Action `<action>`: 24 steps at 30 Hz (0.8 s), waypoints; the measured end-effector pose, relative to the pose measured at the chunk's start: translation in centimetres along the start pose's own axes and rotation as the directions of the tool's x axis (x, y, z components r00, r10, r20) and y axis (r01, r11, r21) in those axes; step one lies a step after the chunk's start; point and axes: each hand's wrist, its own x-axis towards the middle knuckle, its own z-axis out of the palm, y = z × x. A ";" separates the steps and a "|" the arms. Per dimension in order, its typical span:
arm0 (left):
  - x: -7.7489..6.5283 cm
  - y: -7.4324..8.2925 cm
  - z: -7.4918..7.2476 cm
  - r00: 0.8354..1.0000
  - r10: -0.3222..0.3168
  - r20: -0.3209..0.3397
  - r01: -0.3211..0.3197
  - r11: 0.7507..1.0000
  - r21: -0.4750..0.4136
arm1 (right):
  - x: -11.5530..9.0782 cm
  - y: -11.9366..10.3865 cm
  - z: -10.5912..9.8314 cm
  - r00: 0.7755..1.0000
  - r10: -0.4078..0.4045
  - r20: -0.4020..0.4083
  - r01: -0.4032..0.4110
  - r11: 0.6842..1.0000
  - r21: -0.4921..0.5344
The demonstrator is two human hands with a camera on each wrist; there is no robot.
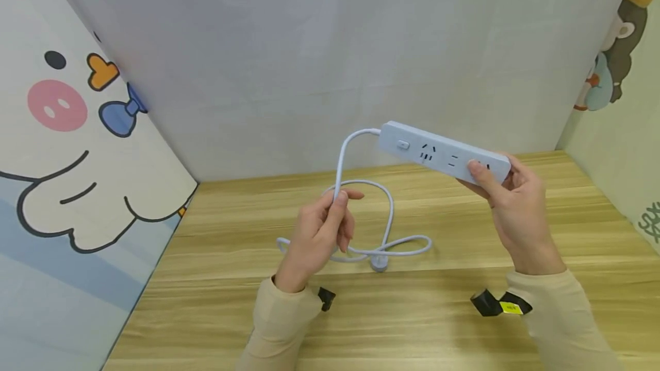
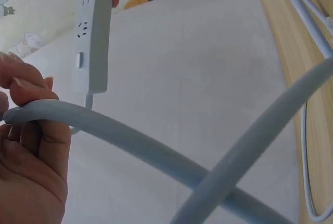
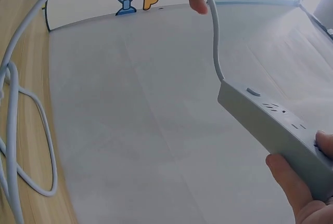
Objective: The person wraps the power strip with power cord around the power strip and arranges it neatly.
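Note:
A white power strip [image 1: 440, 152] is held up above the table, tilted down toward its right end. My right hand [image 1: 521, 205] grips that right end, thumb across the socket face and fingers underneath. From the strip's left end the white cord [image 1: 341, 159] arcs down to my left hand [image 1: 319, 228], which pinches it between thumb and fingers. Below, the rest of the cord lies in loose loops on the wood, with the plug [image 1: 379, 262] among them. In the left wrist view, two stretches of cord [image 2: 140, 143] cross close to the camera.
The wood-grain table [image 1: 222, 314] meets a pale cloth wall [image 1: 309, 62] at the back. Cartoon-printed panels stand on the left [image 1: 67, 147] and right [image 1: 619, 130]. A black wrist mount [image 1: 487, 302] sticks out from the right sleeve.

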 end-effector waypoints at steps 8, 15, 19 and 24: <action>-0.3 1.2 -0.1 0.998 0.015 0.056 -0.017 0.999 0.029 | -0.1 -0.6 0.6 0.977 -0.142 -0.162 0.125 0.986 -0.108; -0.6 1.3 -0.3 0.997 -0.038 0.067 0.035 0.998 0.054 | 0.0 -0.1 0.4 0.934 -0.321 -0.153 0.278 0.928 -0.249; -0.7 1.7 -0.4 0.993 -0.074 0.094 0.068 0.995 0.068 | 0.3 0.4 0.1 0.890 -0.415 -0.186 0.344 0.882 -0.324; -1.0 2.5 -0.4 0.975 -0.120 0.188 0.100 0.989 0.113 | 0.7 0.6 -0.5 0.837 -0.440 -0.325 0.351 0.888 -0.297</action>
